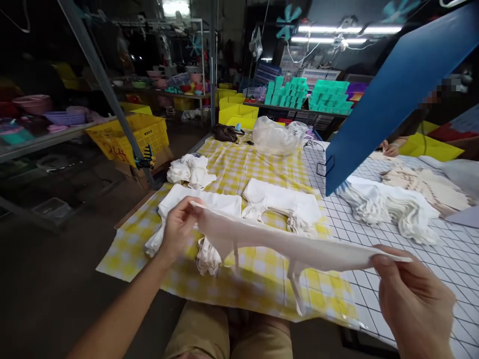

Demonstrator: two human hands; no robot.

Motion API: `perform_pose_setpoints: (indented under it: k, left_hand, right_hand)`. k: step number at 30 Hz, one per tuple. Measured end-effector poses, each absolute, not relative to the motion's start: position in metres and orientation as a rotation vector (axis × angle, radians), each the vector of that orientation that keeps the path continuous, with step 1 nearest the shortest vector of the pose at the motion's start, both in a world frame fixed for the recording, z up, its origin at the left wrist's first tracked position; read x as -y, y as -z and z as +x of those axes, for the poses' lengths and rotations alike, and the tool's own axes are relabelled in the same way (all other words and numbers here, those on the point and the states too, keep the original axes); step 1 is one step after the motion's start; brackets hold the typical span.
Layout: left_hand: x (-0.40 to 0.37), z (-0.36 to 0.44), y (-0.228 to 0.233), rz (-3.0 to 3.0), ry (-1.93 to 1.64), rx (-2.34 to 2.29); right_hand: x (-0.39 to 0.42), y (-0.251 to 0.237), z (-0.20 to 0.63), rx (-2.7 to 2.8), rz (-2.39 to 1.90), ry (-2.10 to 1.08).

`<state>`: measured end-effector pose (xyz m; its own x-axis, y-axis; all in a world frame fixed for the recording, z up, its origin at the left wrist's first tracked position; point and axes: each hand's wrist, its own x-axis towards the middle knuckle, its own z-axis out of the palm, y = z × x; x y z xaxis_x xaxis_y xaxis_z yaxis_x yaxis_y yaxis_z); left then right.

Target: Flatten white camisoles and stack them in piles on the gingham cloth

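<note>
1. Holding a flat white cloth bag (284, 244) up in the air over the yellow checked tablecloth (258, 279), stretched edge-on between both hands, with its straps dangling down underneath.
2. Left hand (178, 227) is pinching the far-left end of the bag, fingertips curled in against the thumb.
3. Right hand (413, 299) is gripping the right end, thumb lying on top and the other fingers tucked under the fabric.
4. Two flat stacks of the same white bags (280, 202) are lying on the tablecloth just behind, plus a crumpled pile (190, 170) further back.
5. A blue board (396, 94) is leaning over the white grid-pattern surface (452, 254) on the right, where another fanned stack (389, 204) is sitting.
6. A clear plastic bag (275, 134) is sitting at the far end of the table.
</note>
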<state>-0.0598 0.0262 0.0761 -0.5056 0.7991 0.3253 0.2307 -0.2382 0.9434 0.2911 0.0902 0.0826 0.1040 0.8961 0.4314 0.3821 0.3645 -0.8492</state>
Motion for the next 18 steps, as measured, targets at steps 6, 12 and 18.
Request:
perform_pose_setpoints:
  k: [6, 12, 18]
  left_hand:
    - [0.005, -0.124, -0.090, 1.008, -2.083, -1.738]
    - [0.008, -0.182, -0.103, 0.890, -2.104, -1.776]
    - [-0.070, -0.236, -0.057, 0.971, -1.684, -1.939]
  right_hand:
    - [-0.079, -0.085, 0.219, 1.662, -1.025, -0.565]
    - [-0.092, -0.096, 0.149, 1.705, -1.000, -0.700]
    - [-0.162, -0.052, 0.077, 1.638, -1.180, -1.068]
